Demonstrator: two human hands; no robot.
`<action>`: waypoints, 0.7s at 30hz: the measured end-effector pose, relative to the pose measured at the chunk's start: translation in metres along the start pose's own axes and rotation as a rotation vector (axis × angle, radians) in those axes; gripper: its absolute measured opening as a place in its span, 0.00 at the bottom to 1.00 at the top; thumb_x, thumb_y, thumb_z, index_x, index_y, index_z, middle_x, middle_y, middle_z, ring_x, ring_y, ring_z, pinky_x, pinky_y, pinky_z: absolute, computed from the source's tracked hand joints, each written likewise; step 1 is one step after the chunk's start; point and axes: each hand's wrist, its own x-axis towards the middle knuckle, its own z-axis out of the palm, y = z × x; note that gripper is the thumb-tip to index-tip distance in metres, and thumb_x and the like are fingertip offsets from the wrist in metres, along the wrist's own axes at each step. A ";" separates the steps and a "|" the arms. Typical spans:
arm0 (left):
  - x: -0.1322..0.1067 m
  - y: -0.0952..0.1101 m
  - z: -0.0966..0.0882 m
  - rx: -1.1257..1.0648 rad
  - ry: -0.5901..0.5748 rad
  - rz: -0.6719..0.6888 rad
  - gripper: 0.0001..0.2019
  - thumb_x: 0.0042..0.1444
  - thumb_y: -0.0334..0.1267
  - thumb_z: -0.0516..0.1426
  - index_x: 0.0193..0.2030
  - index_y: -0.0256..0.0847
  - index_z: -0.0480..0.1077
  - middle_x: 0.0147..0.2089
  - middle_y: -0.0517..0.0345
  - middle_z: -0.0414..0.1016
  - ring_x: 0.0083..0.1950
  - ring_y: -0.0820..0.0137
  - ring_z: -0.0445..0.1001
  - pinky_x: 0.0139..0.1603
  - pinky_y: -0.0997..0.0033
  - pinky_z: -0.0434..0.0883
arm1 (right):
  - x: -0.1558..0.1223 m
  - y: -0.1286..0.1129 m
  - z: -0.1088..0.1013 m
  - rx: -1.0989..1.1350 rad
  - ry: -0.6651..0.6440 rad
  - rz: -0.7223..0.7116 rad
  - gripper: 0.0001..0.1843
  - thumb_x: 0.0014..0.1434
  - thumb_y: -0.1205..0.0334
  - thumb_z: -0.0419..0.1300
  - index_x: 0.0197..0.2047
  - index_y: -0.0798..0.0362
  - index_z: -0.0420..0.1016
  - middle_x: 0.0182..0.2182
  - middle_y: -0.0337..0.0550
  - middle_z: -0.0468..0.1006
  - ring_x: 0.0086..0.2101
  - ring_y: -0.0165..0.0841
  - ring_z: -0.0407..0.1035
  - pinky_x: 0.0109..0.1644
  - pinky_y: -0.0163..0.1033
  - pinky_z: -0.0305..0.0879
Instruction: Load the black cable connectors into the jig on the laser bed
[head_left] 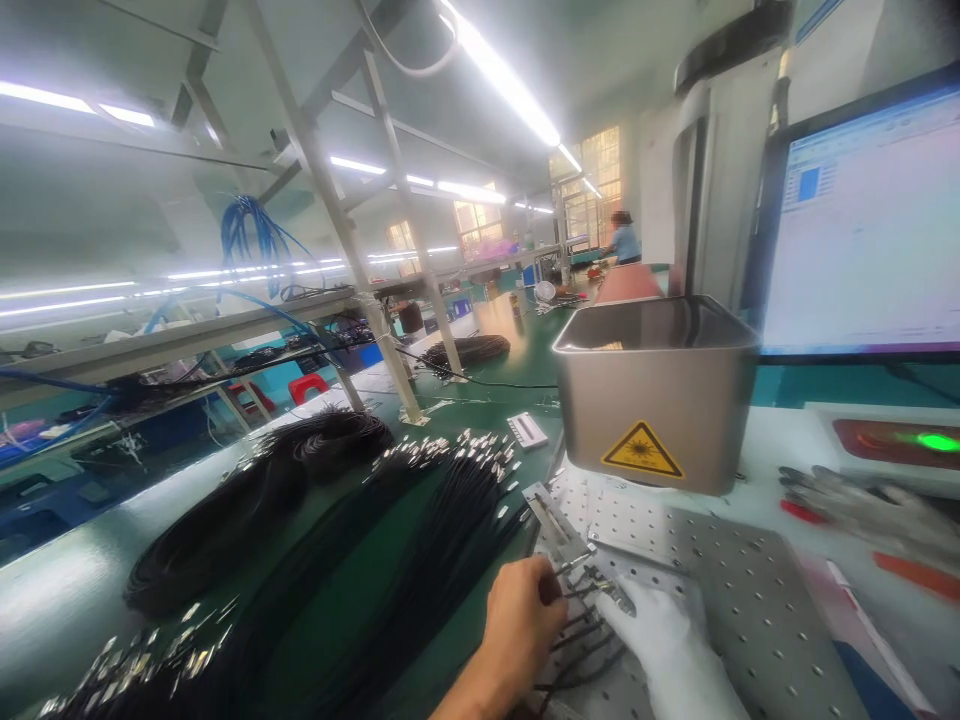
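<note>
Pinching thin black metal-tipped cables, two hands work just in front of the one grey metal laser box with the yellow warning triangle. The bare left hand curls closed around the cable ends; the white-gloved right hand rests half-closed against them, though blur hides its exact grip. Both sit on one perforated grey metal plate on the green bench. Left of the box lie three large bundles of black cable. One monitor glows right of the box.
</note>
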 end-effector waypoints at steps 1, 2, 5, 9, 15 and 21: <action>-0.002 0.001 0.000 0.054 0.009 0.013 0.06 0.42 0.27 0.55 0.23 0.41 0.63 0.25 0.66 0.66 0.31 0.74 0.63 0.32 0.73 0.54 | 0.000 -0.001 0.000 0.002 -0.001 0.010 0.27 0.62 0.51 0.47 0.59 0.49 0.75 0.51 0.53 0.77 0.43 0.41 0.75 0.48 0.43 0.72; -0.004 0.001 0.000 0.103 0.017 0.023 0.06 0.42 0.27 0.55 0.23 0.41 0.63 0.26 0.66 0.67 0.31 0.74 0.63 0.32 0.73 0.53 | 0.000 -0.002 -0.001 0.005 -0.002 0.018 0.27 0.62 0.50 0.48 0.58 0.49 0.75 0.51 0.52 0.78 0.43 0.41 0.75 0.48 0.43 0.72; -0.005 0.000 0.002 0.198 0.028 0.034 0.05 0.43 0.27 0.54 0.24 0.41 0.64 0.30 0.64 0.71 0.32 0.73 0.64 0.33 0.73 0.53 | -0.001 -0.003 -0.002 0.010 -0.004 0.027 0.27 0.62 0.50 0.47 0.58 0.46 0.76 0.50 0.50 0.78 0.43 0.40 0.75 0.49 0.42 0.71; -0.004 0.000 0.002 0.240 -0.002 0.032 0.04 0.44 0.29 0.54 0.26 0.42 0.65 0.31 0.62 0.74 0.34 0.72 0.68 0.33 0.72 0.54 | -0.002 -0.003 -0.004 0.012 0.000 0.024 0.27 0.63 0.50 0.46 0.58 0.49 0.76 0.51 0.51 0.78 0.46 0.39 0.75 0.50 0.41 0.70; -0.003 0.004 -0.003 0.310 -0.044 0.003 0.04 0.45 0.29 0.54 0.27 0.42 0.68 0.34 0.59 0.77 0.36 0.69 0.72 0.32 0.70 0.54 | -0.005 -0.003 -0.005 -0.021 0.035 -0.027 0.27 0.65 0.52 0.44 0.57 0.49 0.77 0.50 0.51 0.78 0.44 0.38 0.75 0.48 0.39 0.71; -0.005 0.009 -0.003 0.320 -0.109 -0.035 0.07 0.46 0.29 0.55 0.30 0.42 0.73 0.38 0.55 0.80 0.41 0.65 0.76 0.34 0.70 0.57 | -0.013 0.001 -0.015 -0.092 0.094 -0.174 0.25 0.67 0.54 0.43 0.56 0.45 0.77 0.44 0.49 0.81 0.41 0.39 0.76 0.47 0.42 0.72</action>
